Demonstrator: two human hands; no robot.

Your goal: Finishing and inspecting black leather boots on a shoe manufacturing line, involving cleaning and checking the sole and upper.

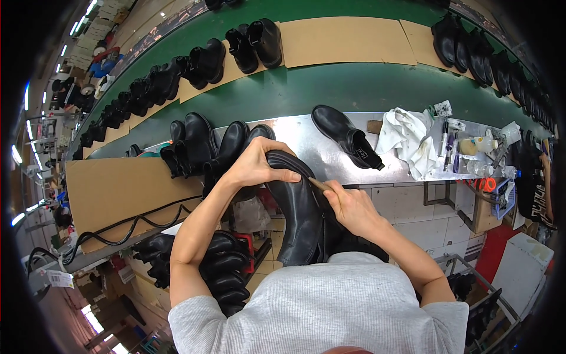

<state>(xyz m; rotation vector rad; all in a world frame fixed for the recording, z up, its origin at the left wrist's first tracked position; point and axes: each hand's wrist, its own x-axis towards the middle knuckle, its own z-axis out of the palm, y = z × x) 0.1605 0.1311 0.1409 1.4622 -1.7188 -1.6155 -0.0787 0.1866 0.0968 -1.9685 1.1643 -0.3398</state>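
Note:
A black leather ankle boot (pixel 299 218) is held toe up and away from me, close to my chest. My left hand (pixel 259 165) is closed around its toe end, with the thumb pressed on the upper near the sole edge. My right hand (pixel 354 209) grips a short tan stick-like tool (pixel 320 184), its tip against the seam between sole and upper on the boot's right side. Most of the tool is hidden by my fingers. Beyond, on the metal bench (pixel 407 169), another black ankle boot (pixel 345 135) lies on its own.
Right of the lone boot lie a crumpled white cloth (pixel 407 138), pens (pixel 453 147) and small bottles (pixel 477 146). Several black boots (pixel 197 138) stand at the bench's left. Rows of boots line a green conveyor (pixel 247 94) with cardboard sheets (pixel 348 41). A coiled black cable (pixel 112 236) hangs left.

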